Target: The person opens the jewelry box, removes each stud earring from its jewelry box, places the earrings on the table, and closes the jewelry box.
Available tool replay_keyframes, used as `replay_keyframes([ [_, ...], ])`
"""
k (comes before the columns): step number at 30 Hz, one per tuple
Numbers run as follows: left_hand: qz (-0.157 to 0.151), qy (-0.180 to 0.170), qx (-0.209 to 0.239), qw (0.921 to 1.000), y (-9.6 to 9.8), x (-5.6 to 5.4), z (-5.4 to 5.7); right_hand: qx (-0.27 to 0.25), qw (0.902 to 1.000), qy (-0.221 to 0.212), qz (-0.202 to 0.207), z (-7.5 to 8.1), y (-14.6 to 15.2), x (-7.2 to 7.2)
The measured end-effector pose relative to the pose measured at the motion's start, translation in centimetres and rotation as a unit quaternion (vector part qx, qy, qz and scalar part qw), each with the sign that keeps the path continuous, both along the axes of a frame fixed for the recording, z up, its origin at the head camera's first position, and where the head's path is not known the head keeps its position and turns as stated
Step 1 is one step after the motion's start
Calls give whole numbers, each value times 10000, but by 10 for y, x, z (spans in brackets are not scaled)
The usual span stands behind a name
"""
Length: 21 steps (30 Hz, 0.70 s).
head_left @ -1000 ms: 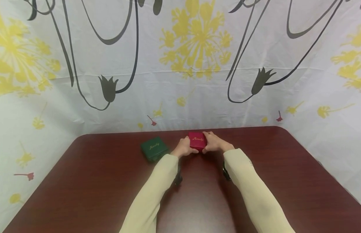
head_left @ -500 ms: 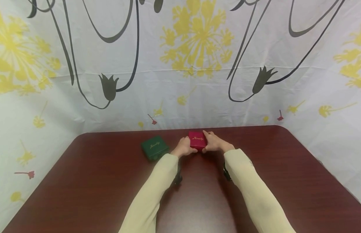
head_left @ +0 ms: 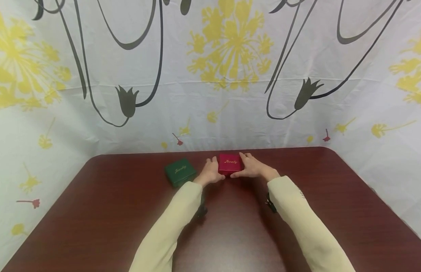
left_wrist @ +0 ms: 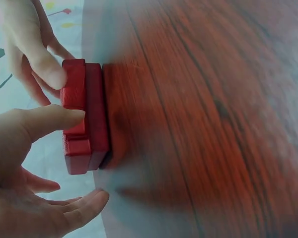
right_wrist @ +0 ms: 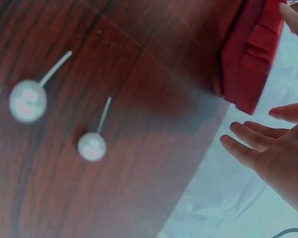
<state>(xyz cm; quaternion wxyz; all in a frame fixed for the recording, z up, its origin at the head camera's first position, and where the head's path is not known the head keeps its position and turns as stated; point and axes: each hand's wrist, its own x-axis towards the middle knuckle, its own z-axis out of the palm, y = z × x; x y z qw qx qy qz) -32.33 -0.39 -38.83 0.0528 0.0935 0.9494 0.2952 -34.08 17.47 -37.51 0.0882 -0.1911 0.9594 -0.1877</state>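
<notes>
A red box (head_left: pixel 229 165) with gold "Jewelry" lettering sits shut near the table's back edge. On its left side is my left hand (head_left: pixel 210 173), fingers spread and thumb toward the front face. My right hand (head_left: pixel 252 167) flanks the other side with fingers stretched out. In the left wrist view, the left thumb (left_wrist: pixel 54 118) overlaps the front tab of the box, while the other fingers (left_wrist: pixel 84 210) are apart from it. The right wrist view shows a gap between the right fingers (right_wrist: pixel 246 139) and the box.
A green box (head_left: pixel 180 172) with similar lettering lies just left of my left hand. Two white pearl-like balls (right_wrist: pixel 28 100) with thin stems show against the dark wooden table (head_left: pixel 129 211) in the right wrist view. A patterned cloth (head_left: pixel 210 124) hangs behind the table's far edge.
Both hands have loosened from the red box and drawn slightly apart, left hand leftward and right hand rightward. The box now sits squarer to view; the green box has stayed put.
</notes>
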Motion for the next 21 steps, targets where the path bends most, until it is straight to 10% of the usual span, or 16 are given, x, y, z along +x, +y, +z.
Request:
replay_keyframes([
  [21, -474, 1352, 792, 9865, -57, 34, 21, -716, 9733, 1941, 997, -1, -31, 36],
])
